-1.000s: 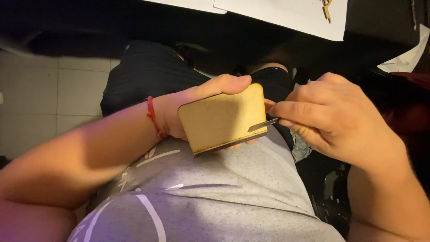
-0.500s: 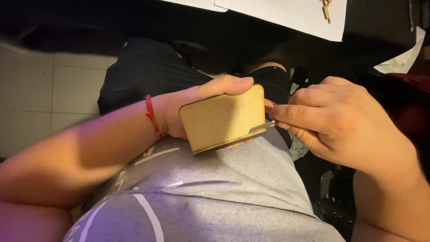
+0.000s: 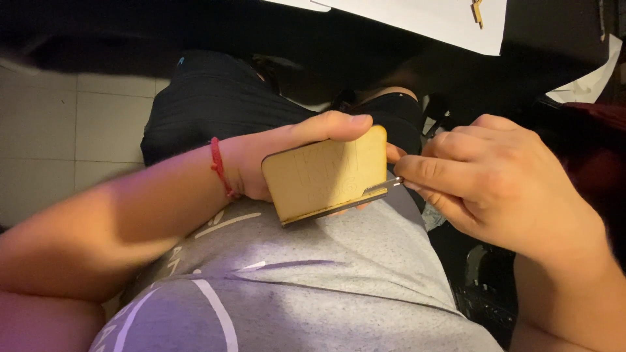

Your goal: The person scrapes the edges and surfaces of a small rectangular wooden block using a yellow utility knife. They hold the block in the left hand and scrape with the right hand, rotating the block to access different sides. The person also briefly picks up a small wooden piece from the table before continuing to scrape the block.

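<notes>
In the head view, the left hand (image 3: 287,160) is wrapped around a small, thin wooden panel (image 3: 326,175) with rounded corners. The thumb lies along the panel's top edge, toward 12 o'clock, and the other fingers sit behind the panel, mostly hidden. The grip is closed firmly on the panel, which is held just above the lap with its pale flat face turned toward the camera and tilted slightly down to the right. A red string bracelet (image 3: 220,166) circles the left wrist, at 9 o'clock from the panel.

At 3 o'clock from the panel, the right hand (image 3: 495,182) is curled nearly closed, with thumb and forefinger pinched on a slim metal tool (image 3: 381,188). The tool's tip touches the panel's lower right edge; what kind of tool it is cannot be made out.

Below the hands, toward 6 o'clock, is a grey shirt (image 3: 313,287) with white markings. Above them, toward 12 o'clock, are dark shorts (image 3: 208,98). At the frame's top right, about 1 o'clock, a white sheet of paper (image 3: 430,16) lies on a dark table edge with a small wooden piece (image 3: 478,10) resting on it. Pale floor tiles (image 3: 72,130) show at 9 o'clock.
</notes>
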